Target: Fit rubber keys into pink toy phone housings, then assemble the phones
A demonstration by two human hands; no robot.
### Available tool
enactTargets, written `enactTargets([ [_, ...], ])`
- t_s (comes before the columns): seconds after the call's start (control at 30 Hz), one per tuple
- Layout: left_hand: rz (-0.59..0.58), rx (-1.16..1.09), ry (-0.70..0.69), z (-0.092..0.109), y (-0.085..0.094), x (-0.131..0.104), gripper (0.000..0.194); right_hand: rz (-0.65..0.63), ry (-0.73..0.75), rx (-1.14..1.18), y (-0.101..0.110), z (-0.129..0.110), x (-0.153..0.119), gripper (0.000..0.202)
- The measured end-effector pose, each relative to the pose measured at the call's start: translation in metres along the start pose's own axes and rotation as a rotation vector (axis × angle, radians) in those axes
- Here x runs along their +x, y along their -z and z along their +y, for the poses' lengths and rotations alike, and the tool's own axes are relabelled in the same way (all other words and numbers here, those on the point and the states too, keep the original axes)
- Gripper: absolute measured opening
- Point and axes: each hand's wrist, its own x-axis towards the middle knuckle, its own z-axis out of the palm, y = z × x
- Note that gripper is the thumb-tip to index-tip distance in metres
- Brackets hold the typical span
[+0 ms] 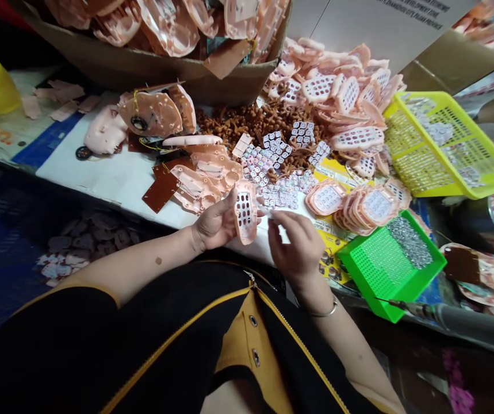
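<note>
Left of the green basket (374,264), I see the left hand (217,225) pinching the pink shell (245,213) in its grip, cannot tell whether the right hand's (301,244) curled grip holds anything, and judge that a slackening left thumb could let the shell tilt and drop.

left hand (215,225) holds a perforated pink shell (245,231); right hand (299,246) near it.

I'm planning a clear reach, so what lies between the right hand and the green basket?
In the head view, part of a yellow printed sheet lies between the right hand and green basket.
</note>
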Motion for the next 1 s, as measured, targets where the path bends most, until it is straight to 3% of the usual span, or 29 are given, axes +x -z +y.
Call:
enactTargets([
  [0.1,-0.026,0.014,0.009,0.000,0.000,-0.001,0.055,-0.092,0.239,-0.150,-0.003,-0.009,-0.002,0.037],
  [0.23,-0.041,0.033,0.027,0.002,0.000,-0.003,0.057,-0.178,0.309,-0.179,-0.007,-0.010,-0.003,0.045],
  [0.37,-0.055,0.044,0.056,0.003,-0.001,-0.004,0.060,-0.153,0.323,-0.215,-0.005,-0.009,-0.004,0.051],
  [0.53,-0.082,0.067,0.058,0.001,0.000,-0.004,0.063,-0.123,0.306,-0.119,-0.010,-0.013,0.004,0.037],
  [0.7,-0.108,0.030,0.047,0.001,0.001,-0.003,0.065,-0.280,0.354,-0.007,-0.006,-0.015,0.017,0.025],
  [0.8,-0.103,0.004,0.057,0.004,-0.001,-0.004,0.068,-0.339,0.353,0.026,-0.002,-0.014,0.017,0.031],
  [0.87,-0.095,-0.009,0.060,0.005,-0.002,-0.004,0.070,-0.327,0.396,0.004,-0.003,-0.014,0.012,0.039],
  [1.0,-0.076,0.006,0.015,0.005,-0.004,-0.003,0.065,-0.231,0.460,-0.098,-0.006,-0.010,-0.001,0.035],
])
